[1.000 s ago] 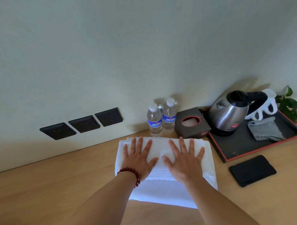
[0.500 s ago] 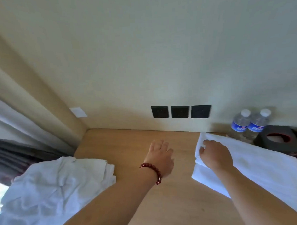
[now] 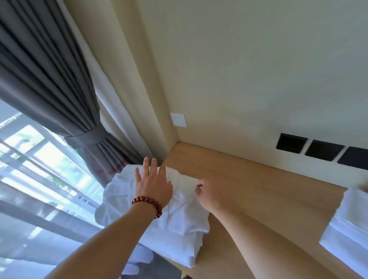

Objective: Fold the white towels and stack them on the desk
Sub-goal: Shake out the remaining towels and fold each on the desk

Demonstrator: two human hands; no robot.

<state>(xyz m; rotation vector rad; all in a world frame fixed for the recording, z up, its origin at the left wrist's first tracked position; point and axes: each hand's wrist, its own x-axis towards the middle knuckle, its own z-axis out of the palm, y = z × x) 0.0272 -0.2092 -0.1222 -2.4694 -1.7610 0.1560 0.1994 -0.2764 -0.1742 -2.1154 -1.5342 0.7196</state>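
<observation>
Two hands: both reach over the crumpled pile at the left end of the desk.
Window: far left, bright, with pale sheer fabric over it.
Curtain (image 3: 52, 85): grey, pleated, gathered by a tie-band, hanging left of the desk corner.
Crumpled towels (image 3: 178, 229): white unfolded heap at the desk's left edge, part of it drooping over the near-left side.
Left hand (image 3: 153, 185): above the heap's far part, fingers straight and spread; contact with the cloth cannot be told. A red bead bracelet (image 3: 149, 204) circles the wrist.
Right hand (image 3: 210, 192): just right of the left one, at the heap's right edge, fingers curled in; whether they pinch cloth cannot be told.
Desk (image 3: 253, 189): light wood, set into the wall corner.
Sockets (image 3: 323, 150): three black plates on the far wall.
Folded towel (image 3: 357, 227): white, flat on the desk at the right edge, well apart from the heap.
</observation>
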